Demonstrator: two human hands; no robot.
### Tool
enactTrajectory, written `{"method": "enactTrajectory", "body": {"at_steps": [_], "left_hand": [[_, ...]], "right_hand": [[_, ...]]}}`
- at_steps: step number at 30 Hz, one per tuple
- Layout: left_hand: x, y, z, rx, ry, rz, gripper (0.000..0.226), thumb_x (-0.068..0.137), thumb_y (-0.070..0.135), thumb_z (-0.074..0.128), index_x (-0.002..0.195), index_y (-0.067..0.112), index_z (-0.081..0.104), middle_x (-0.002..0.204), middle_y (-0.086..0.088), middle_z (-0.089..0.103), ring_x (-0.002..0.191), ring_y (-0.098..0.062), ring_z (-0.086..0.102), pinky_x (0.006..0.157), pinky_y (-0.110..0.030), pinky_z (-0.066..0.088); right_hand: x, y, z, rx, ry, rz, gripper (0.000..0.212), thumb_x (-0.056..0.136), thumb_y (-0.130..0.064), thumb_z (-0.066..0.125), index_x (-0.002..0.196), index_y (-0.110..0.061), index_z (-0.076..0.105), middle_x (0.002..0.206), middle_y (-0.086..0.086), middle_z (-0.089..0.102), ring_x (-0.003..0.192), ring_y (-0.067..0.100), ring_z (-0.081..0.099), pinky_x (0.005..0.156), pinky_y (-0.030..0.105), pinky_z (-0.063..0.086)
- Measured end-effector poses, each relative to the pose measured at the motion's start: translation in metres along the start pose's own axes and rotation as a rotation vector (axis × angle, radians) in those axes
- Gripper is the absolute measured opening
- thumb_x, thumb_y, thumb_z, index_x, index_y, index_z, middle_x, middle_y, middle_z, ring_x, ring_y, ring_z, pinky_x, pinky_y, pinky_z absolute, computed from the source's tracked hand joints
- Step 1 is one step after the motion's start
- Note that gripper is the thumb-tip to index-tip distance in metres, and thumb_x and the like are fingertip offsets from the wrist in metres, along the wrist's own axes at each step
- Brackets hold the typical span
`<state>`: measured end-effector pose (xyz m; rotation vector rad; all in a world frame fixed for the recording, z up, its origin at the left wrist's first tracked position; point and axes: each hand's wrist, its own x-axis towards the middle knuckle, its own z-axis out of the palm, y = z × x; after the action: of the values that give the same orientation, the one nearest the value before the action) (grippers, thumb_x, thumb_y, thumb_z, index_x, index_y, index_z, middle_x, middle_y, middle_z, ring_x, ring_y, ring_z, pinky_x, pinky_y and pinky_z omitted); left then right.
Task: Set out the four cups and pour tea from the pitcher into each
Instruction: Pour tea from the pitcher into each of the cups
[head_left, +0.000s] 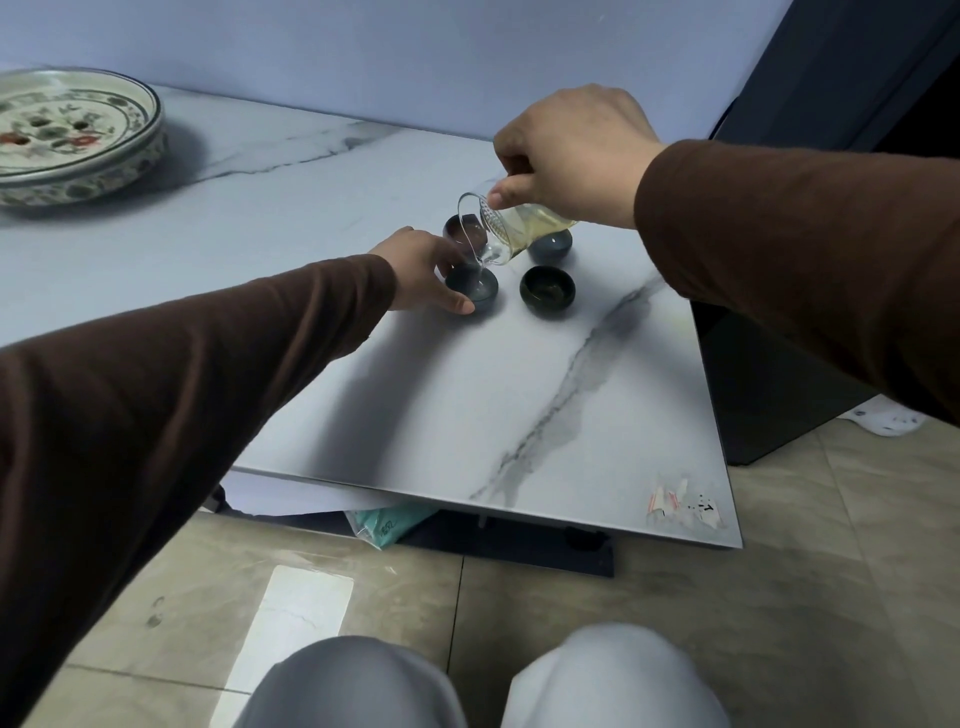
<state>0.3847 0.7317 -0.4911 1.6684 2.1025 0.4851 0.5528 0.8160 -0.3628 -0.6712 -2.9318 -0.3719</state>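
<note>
A person seated at a white marble-patterned counter (467, 405) pours tea, seen from a camera on their head. Four small round cups stand close together in a two-by-two cluster toward the far right of the counter, so the setting-out looks finished. The right hand (566, 150) is clamped on a clear glass pitcher (511, 226), tipped steeply to the left; pale yellow tea lies inside it, and a thin stream falls from its spout into the near-left cup (474, 291). The left hand (423, 273) steadies that cup, its grip closed lightly around the cup's left side with the thumb touching the wall.

The near-right cup (548, 290) is dark and glossy, and it is hard to tell whether it holds tea. The far-right cup (551, 243) is grey-blue and partly hidden under the pitcher. The far-left cup (460, 228) shows through the glass, brownish inside. Judging by this, pouring is under way, with at least one cup being filled and others likely left.

A wide, shallow ceramic dish (67, 132) painted with red and green flowers sits well apart at the far left. Both sleeves are brown and soft-looking.
</note>
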Motion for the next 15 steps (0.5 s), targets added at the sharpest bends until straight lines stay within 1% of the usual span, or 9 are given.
{"method": "enactTrajectory", "body": {"at_steps": [4,9,15], "left_hand": [[0.0008,0.0004,-0.0002,0.009,-0.002,0.003,0.051,0.067,0.046,0.08,0.114,0.032,0.065,0.111,0.004,0.064,0.11,-0.022,0.051,0.094,-0.035,0.044],[0.0013,0.001,-0.0005,0.023,0.0,0.004,0.051,0.067,0.046,0.079,0.114,0.032,0.064,0.111,0.003,0.064,0.111,-0.023,0.05,0.094,-0.035,0.044],[0.0011,0.0017,-0.0012,0.025,-0.007,0.008,0.05,0.067,0.046,0.079,0.113,0.035,0.064,0.109,0.005,0.063,0.111,-0.023,0.049,0.095,-0.037,0.044]], "right_hand": [[0.0001,-0.001,-0.0025,-0.01,-0.002,-0.004,0.04,0.088,-0.057,0.058,0.075,-0.021,0.05,0.063,-0.007,0.039,0.078,0.027,0.046,0.067,0.034,0.028],[0.0005,-0.0024,-0.0046,-0.013,-0.003,-0.005,0.04,0.089,-0.057,0.057,0.075,-0.02,0.049,0.063,-0.007,0.039,0.078,0.028,0.047,0.068,0.035,0.029],[0.0016,-0.0027,-0.0063,-0.021,0.01,-0.005,0.04,0.088,-0.058,0.057,0.076,-0.02,0.051,0.073,-0.001,0.05,0.078,0.029,0.048,0.068,0.035,0.03]]}}
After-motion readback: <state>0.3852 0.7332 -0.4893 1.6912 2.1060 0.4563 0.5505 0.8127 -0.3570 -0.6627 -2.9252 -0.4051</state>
